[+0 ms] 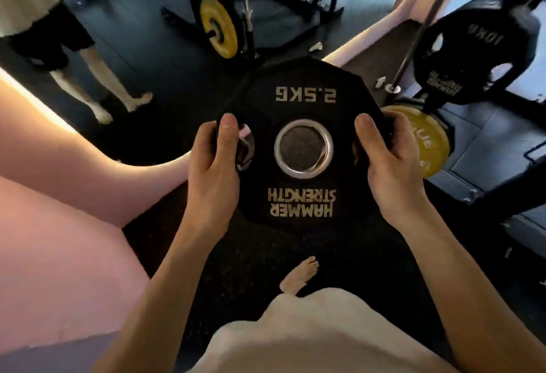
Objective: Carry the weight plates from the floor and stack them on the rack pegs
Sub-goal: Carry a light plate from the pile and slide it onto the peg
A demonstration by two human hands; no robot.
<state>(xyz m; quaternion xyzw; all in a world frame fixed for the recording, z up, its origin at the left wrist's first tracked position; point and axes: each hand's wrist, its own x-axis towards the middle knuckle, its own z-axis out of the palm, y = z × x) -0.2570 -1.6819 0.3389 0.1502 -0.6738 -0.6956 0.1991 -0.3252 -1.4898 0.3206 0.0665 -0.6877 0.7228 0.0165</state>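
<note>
Squarely, left hand (211,171) and right hand (390,166) clasp matte black many-sided plate (301,195), steel-ringed hole (303,148)

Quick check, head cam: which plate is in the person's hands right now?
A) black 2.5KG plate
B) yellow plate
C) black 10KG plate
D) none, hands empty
A: the black 2.5KG plate, marking upside down in view, is held at its sides by the left hand and the right hand; the 10KG plate hangs on the rack at right.
</note>
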